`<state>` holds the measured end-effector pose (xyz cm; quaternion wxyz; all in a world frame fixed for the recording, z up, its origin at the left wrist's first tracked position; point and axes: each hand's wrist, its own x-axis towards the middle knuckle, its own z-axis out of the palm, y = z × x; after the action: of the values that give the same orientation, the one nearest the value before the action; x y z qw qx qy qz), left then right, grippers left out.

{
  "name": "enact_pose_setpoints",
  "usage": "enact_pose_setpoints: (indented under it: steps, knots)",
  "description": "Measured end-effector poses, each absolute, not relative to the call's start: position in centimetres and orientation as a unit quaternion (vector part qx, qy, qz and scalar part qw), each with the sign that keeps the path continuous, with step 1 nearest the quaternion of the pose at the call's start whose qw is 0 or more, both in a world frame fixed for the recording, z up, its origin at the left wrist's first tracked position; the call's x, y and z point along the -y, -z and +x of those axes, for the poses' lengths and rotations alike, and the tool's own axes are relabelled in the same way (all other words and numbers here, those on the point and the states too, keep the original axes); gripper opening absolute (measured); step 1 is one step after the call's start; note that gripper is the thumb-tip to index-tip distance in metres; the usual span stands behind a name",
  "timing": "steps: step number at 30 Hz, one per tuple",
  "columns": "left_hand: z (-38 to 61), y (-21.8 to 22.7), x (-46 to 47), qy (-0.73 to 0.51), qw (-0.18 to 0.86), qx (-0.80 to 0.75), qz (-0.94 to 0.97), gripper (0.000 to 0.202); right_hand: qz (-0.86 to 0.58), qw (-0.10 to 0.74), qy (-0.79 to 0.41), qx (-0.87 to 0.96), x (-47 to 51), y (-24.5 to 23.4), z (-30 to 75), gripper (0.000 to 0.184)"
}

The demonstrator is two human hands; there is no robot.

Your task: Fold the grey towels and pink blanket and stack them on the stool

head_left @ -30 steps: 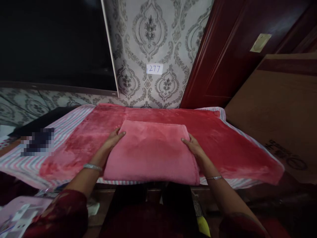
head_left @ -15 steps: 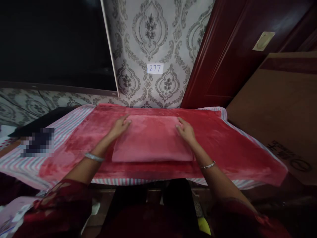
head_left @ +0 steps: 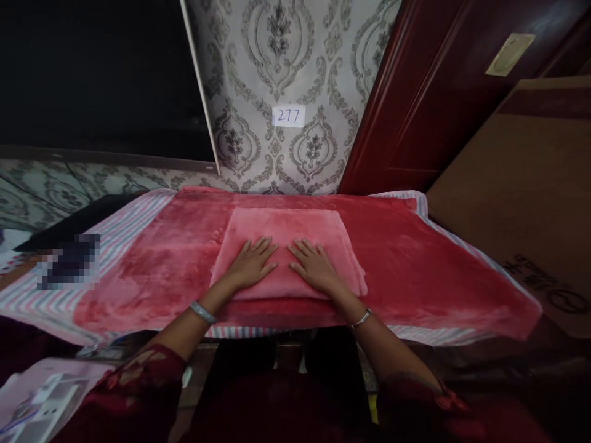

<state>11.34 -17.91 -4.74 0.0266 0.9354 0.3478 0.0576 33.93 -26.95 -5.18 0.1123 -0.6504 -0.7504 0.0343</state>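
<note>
A pink, plush cloth folded into a rectangle [head_left: 286, 224] lies in the middle of a red plush blanket [head_left: 406, 264]. My left hand [head_left: 253, 261] rests flat on the left half of the folded cloth, fingers spread. On its right half lies my right hand [head_left: 314, 263], palm down with the fingers apart. Both hands press the top face, with a small gap between them. At the cloth's right edge several stacked layers show.
Under the blanket is a striped cloth [head_left: 115, 237] covering the table. A dark screen [head_left: 101, 80] hangs at the back left. To the right stands a cardboard box [head_left: 521, 184] before a dark red door [head_left: 415, 92]. A pink container [head_left: 50, 387] sits low at the left.
Both hands have moved from the cloth's far side edges inward and nearer to me. They now lie flat on its top. The view has tilted slightly down.
</note>
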Motion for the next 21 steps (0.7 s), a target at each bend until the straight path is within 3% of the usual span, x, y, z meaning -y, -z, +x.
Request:
enact_pose_setpoints:
  steps: [13,17,21]
  knots:
    - [11.0,4.3,17.7,-0.046,0.036,-0.351,0.934,0.066,-0.611,0.09,-0.009,0.786,31.7,6.2,34.7,0.056]
    - [11.4,3.7,17.4,-0.049,0.058,-0.351,0.933,0.065,-0.581,0.133,-0.024,0.803,33.7,6.5,35.1,0.054]
    - [13.8,2.1,16.6,-0.127,0.092,-0.308,0.938,0.059,-0.558,0.199,-0.041,0.805,32.4,4.6,35.4,0.049]
